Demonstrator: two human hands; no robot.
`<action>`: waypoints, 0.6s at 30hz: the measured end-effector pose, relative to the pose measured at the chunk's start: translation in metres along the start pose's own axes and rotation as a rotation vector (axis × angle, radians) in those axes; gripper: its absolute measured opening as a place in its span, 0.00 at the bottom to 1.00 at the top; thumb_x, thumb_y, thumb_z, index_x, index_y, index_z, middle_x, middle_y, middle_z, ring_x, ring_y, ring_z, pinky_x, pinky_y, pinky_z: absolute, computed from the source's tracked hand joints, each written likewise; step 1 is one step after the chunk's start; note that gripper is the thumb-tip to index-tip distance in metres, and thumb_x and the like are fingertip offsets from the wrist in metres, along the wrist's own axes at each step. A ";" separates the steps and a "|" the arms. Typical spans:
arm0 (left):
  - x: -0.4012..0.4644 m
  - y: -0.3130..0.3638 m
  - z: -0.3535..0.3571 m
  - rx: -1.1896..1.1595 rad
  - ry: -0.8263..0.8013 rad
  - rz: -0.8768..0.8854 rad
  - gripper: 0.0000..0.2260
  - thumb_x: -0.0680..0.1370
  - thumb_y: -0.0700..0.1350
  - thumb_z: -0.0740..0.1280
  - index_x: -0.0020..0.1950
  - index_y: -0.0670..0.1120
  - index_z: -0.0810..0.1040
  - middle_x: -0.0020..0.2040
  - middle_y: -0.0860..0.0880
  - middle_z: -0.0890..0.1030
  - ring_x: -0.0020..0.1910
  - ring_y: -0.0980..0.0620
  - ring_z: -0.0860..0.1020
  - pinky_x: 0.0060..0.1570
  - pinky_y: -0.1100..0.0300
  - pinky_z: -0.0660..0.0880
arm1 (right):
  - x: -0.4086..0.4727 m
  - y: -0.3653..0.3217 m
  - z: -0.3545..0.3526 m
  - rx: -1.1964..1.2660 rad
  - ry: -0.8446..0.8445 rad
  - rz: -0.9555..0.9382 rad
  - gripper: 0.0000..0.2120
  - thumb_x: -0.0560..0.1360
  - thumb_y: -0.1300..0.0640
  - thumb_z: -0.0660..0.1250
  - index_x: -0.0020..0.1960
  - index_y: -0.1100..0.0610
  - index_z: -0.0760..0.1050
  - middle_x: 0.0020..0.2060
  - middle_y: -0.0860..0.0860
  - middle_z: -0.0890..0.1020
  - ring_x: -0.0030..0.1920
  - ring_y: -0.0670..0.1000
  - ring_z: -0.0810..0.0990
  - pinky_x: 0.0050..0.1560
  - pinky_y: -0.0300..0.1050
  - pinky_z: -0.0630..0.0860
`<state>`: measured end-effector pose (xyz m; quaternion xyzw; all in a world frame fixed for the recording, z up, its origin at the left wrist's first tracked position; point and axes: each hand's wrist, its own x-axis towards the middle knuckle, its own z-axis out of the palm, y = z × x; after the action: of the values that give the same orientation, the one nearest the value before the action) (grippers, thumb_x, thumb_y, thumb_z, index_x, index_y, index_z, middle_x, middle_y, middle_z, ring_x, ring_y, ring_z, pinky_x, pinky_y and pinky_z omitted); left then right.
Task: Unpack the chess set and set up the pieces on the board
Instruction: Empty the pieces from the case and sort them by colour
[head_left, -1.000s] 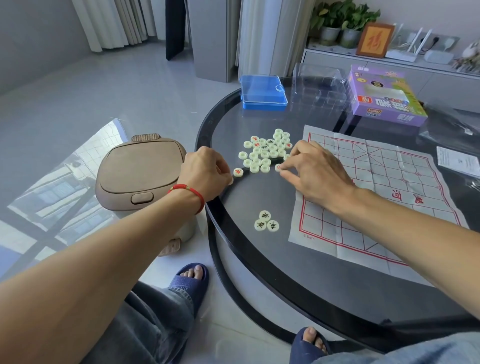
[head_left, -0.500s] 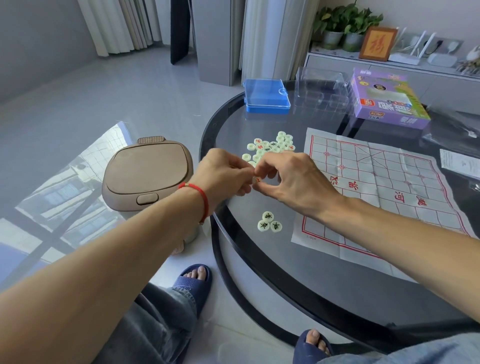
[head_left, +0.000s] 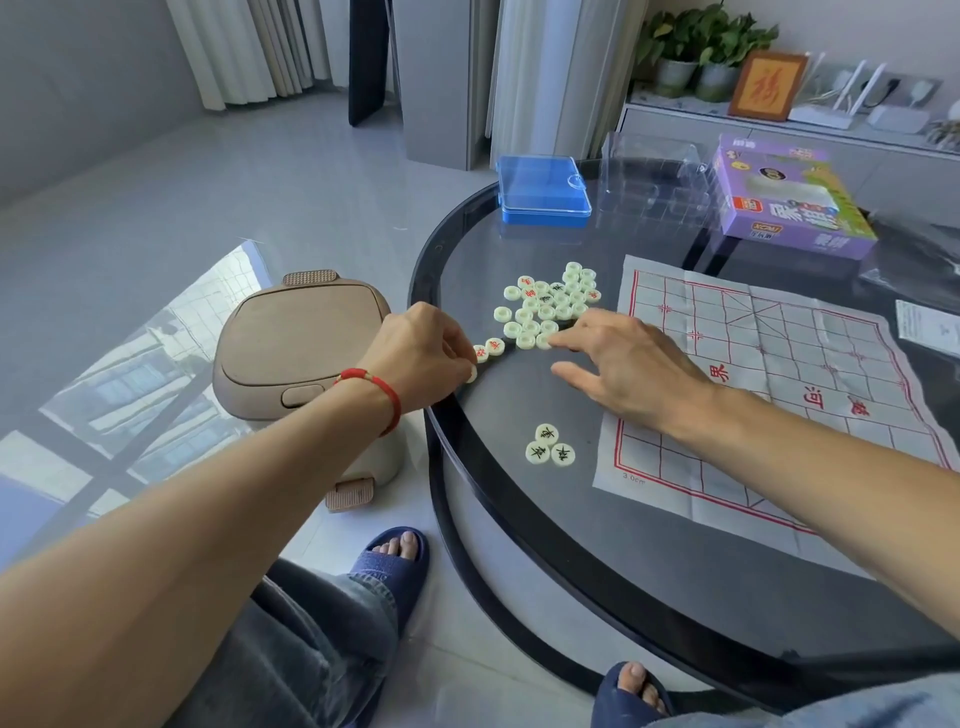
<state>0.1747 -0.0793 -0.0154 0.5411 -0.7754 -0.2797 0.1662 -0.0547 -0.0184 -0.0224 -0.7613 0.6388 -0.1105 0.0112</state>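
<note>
We sort the pieces (head_left: 550, 304): our left hand (head_left: 423, 358) holds one piece, our right hand (head_left: 621, 364) spreads wide. Next, we pinch another.

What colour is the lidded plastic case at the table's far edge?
Blue, with a clear lid: the plastic case, seen in the head view.

On the worktop (head_left: 519, 519) the board (head_left: 779, 395) lies right, with the pile of pieces (head_left: 550, 304) just left of its far corner and three pieces (head_left: 549, 446) nearer, left of its near edge. Far behind sit a case (head_left: 543, 192), tray (head_left: 654, 182) and box (head_left: 789, 200), left to right. A bin (head_left: 301, 343) stands on the floor left of the worktop.
</note>
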 end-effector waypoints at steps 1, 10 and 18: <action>0.001 0.000 0.002 0.004 0.008 0.006 0.06 0.74 0.39 0.71 0.45 0.49 0.86 0.40 0.52 0.85 0.39 0.56 0.81 0.35 0.69 0.73 | -0.002 0.001 0.000 0.009 0.004 -0.008 0.17 0.80 0.47 0.68 0.67 0.52 0.80 0.53 0.49 0.78 0.53 0.51 0.78 0.50 0.45 0.73; 0.015 -0.001 0.012 0.009 0.128 -0.017 0.05 0.74 0.47 0.75 0.44 0.48 0.81 0.44 0.48 0.82 0.45 0.50 0.80 0.41 0.58 0.79 | -0.002 -0.011 -0.013 0.222 -0.048 0.037 0.07 0.74 0.53 0.77 0.48 0.55 0.82 0.40 0.47 0.85 0.41 0.46 0.83 0.49 0.47 0.82; -0.010 0.032 0.016 -0.303 -0.101 0.093 0.06 0.75 0.48 0.74 0.46 0.46 0.83 0.35 0.49 0.84 0.35 0.51 0.83 0.36 0.62 0.80 | -0.007 -0.023 -0.029 0.874 -0.123 0.288 0.04 0.76 0.66 0.74 0.50 0.61 0.83 0.37 0.55 0.87 0.39 0.54 0.88 0.42 0.44 0.84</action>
<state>0.1455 -0.0582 -0.0076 0.4587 -0.7560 -0.4122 0.2193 -0.0385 -0.0034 0.0080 -0.5937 0.6297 -0.3214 0.3842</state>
